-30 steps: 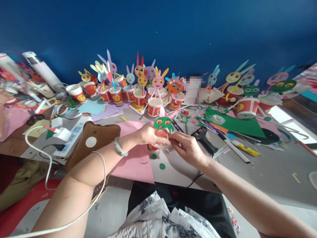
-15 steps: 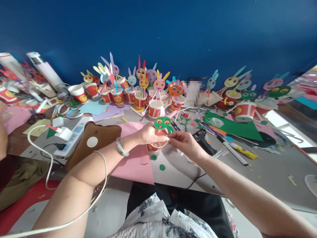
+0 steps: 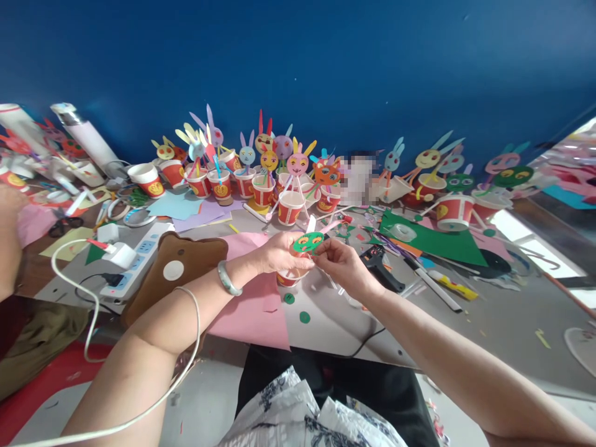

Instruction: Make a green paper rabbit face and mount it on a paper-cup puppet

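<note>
My left hand (image 3: 278,252) is wrapped round a red paper cup (image 3: 287,277) that stands on the grey table (image 3: 488,316). A green paper face (image 3: 308,242) on a stick sticks out of that cup, tilted nearly flat. My right hand (image 3: 341,263) pinches the right side of the green face at the cup's rim. Beside the cup lies a pink paper sheet (image 3: 256,304), with two small green paper dots (image 3: 304,317) in front of it.
A long row of red cups with paper animal faces (image 3: 288,164) lines the blue wall. A black glue gun (image 3: 382,266), green paper (image 3: 433,239), tape roll (image 3: 403,232), power strip (image 3: 135,261) with white cable and a brown pad (image 3: 174,270) lie around. Another person's arm (image 3: 7,242) is at far left.
The green face has tipped from upright to nearly flat over the cup. My right hand moved left and up to pinch it. The camera tilted slightly.
</note>
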Tool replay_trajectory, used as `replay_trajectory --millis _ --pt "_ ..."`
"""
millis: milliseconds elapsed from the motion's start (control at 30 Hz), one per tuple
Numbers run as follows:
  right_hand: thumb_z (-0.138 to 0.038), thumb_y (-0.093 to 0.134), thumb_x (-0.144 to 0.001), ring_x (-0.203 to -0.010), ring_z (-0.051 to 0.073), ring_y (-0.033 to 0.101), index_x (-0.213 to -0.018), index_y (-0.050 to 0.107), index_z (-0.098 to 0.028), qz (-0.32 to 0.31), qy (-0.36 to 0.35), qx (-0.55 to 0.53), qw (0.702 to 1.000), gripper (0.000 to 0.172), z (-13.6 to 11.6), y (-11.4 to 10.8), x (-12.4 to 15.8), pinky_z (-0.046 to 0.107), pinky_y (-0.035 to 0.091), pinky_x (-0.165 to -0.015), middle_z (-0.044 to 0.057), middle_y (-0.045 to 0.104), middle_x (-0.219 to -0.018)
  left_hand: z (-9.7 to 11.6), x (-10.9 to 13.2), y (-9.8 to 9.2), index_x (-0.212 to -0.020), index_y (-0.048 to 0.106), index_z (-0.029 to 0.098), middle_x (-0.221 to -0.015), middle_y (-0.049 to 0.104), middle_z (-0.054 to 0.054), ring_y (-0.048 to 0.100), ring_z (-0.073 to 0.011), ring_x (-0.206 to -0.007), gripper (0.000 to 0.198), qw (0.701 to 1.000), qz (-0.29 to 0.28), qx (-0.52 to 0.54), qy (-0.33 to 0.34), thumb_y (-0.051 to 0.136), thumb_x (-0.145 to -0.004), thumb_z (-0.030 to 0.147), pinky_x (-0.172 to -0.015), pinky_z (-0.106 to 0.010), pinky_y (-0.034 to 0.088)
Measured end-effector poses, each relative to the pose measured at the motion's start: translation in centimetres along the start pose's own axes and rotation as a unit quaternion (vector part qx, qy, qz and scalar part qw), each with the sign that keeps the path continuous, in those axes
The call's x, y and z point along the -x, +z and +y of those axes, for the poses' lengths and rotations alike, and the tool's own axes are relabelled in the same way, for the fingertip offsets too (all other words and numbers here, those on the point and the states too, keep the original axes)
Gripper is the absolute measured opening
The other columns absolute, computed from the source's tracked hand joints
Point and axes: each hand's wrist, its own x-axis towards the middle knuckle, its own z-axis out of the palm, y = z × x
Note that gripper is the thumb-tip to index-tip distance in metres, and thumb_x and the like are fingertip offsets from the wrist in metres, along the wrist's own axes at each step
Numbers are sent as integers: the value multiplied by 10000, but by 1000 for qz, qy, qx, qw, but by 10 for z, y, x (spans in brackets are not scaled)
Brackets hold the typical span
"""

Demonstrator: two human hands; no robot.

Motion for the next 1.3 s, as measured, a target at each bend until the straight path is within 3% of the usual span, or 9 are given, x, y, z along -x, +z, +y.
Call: replay_trajectory --millis 167,300,467,700,900,1000,1133,1300 --pt "-379 783 -682 -482 73 406 -753 587 -200 9 7 -27 1000 275 -5 0 2 233 276 -462 -53 553 -567 -2 -6 -6 -827 610 156 -760 622 15 560 -107 -697 303 995 29 -58 79 827 -707 331 -684 -253 479" --pt "-366 827 -659 -510 88 462 -766 632 -190 3 33 -84 996 283 -8 -2 5 233 304 -473 -34 585 -582 -3 -7 -8 -821 620 157 -746 621 18 557 -105 -692 303 992 34 -79 91 803 -746 387 -726 -260 497" --pt "-429 870 -656 -514 86 452 -738 633 -189 -6 49 -111 993 347 -6 -3 5 226 254 -454 -16 594 -599 -7 -7 -10 -835 651 158 -804 663 -6 599 -126 -768 141 984 51 -129 116 689 -815 292 -782 -266 515" --pt "-485 882 -640 -468 62 349 -711 586 -195 -2 49 -95 994 421 -9 3 5 232 197 -450 -62 492 -521 -1 -4 -12 -871 704 168 -916 737 -22 671 -158 -870 153 981 48 -167 83 569 -804 200 -869 -274 538" --pt "-422 879 -635 -491 66 386 -731 621 -188 -26 73 -127 989 361 -15 2 5 233 230 -469 -49 523 -552 6 -1 -11 -863 696 176 -917 740 -9 664 -162 -904 154 973 66 -212 70 558 -803 207 -907 -268 525" --pt "-387 874 -623 -515 79 445 -744 646 -183 -38 89 -156 983 328 -17 -1 5 237 288 -484 -24 584 -585 4 -3 -10 -840 698 180 -894 738 -6 662 -157 -873 142 977 49 -186 89 567 -788 187 -880 -265 531" --pt "-379 867 -631 -524 89 477 -743 622 -193 -33 90 -162 982 327 -19 -1 6 246 334 -483 -1 645 -633 -2 -6 -10 -797 676 166 -803 704 -19 646 -156 -784 130 987 36 -132 84 689 -779 294 -808 -279 536" --pt "-394 897 -598 -512 91 507 -789 593 -201 -18 94 -170 981 408 -20 -2 6 240 351 -462 14 698 -675 -10 -9 -9 -815 667 171 -791 687 -13 646 -154 -792 207 992 56 -99 54 745 -766 357 -786 -279 529"
